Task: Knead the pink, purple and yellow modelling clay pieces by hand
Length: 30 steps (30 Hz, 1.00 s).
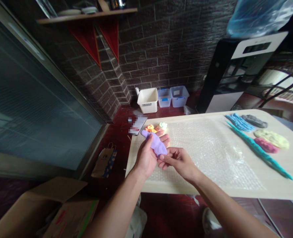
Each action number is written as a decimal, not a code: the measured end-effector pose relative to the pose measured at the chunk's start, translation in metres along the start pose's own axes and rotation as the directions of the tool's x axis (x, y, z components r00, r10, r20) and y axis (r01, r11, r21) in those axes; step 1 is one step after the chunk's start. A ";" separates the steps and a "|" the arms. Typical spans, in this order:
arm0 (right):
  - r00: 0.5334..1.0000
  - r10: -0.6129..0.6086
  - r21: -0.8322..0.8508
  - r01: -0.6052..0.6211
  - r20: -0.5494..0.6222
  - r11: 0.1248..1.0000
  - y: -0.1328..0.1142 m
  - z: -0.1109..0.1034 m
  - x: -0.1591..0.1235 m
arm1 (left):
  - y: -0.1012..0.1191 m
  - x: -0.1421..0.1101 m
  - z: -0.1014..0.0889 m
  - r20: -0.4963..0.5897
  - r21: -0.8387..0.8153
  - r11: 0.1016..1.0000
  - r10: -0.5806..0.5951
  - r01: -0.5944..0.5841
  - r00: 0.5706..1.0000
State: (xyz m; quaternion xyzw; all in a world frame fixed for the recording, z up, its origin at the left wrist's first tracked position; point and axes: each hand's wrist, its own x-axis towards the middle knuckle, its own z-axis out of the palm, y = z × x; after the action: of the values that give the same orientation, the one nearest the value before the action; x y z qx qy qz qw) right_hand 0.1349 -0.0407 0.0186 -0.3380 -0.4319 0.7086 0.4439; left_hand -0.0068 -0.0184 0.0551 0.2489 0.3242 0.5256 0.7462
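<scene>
A flattened, elongated piece of purple modelling clay lies across the palm of my left hand, whose thumb rests on top of it. My right hand pinches the clay's lower right end between thumb and fingers. Both hands are above the near left part of the table. Just beyond them sit small lumps of orange and yellow clay and a pale green lump, partly hidden by my left hand.
Bubble wrap covers the table's middle. At right lie a long teal clay roll and blue, grey, yellow and pink clay. Bins and a water dispenser stand behind; a cardboard box is lower left.
</scene>
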 end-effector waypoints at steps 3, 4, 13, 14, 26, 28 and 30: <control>1.000 0.016 0.006 -0.016 0.001 1.000 0.000 0.000 0.000 | 0.001 0.000 -0.001 0.011 -0.026 0.999 -0.020 0.021 1.000; 1.000 0.017 0.006 -0.017 0.003 1.000 0.000 0.000 0.000 | 0.002 0.000 -0.001 0.012 -0.027 0.999 -0.027 0.027 1.000; 1.000 0.005 -0.036 -0.005 0.007 0.999 -0.003 -0.007 -0.001 | 0.006 0.004 -0.006 -0.009 -0.021 0.996 0.086 -0.086 0.996; 1.000 0.011 -0.036 -0.011 0.010 0.999 -0.003 -0.007 -0.001 | 0.006 0.004 -0.006 -0.008 -0.033 0.996 0.080 -0.081 0.997; 0.998 -0.054 -0.024 0.053 -0.025 0.998 -0.008 -0.020 -0.005 | 0.008 0.007 -0.003 -0.013 -0.072 0.996 0.051 -0.051 0.999; 0.993 -0.099 -0.011 0.098 -0.063 0.995 -0.010 -0.030 -0.004 | 0.009 0.007 -0.005 -0.042 -0.021 0.997 0.073 -0.074 0.996; 0.985 -0.140 -0.013 0.140 -0.105 0.990 -0.011 -0.039 -0.003 | 0.009 0.007 -0.008 -0.033 0.059 0.994 0.091 -0.089 0.995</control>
State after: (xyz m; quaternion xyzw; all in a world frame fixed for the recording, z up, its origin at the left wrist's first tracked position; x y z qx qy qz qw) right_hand 0.1738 -0.0285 0.0135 -0.3449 -0.4324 0.6557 0.5140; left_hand -0.0162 -0.0087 0.0545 0.2751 0.3407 0.5536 0.7084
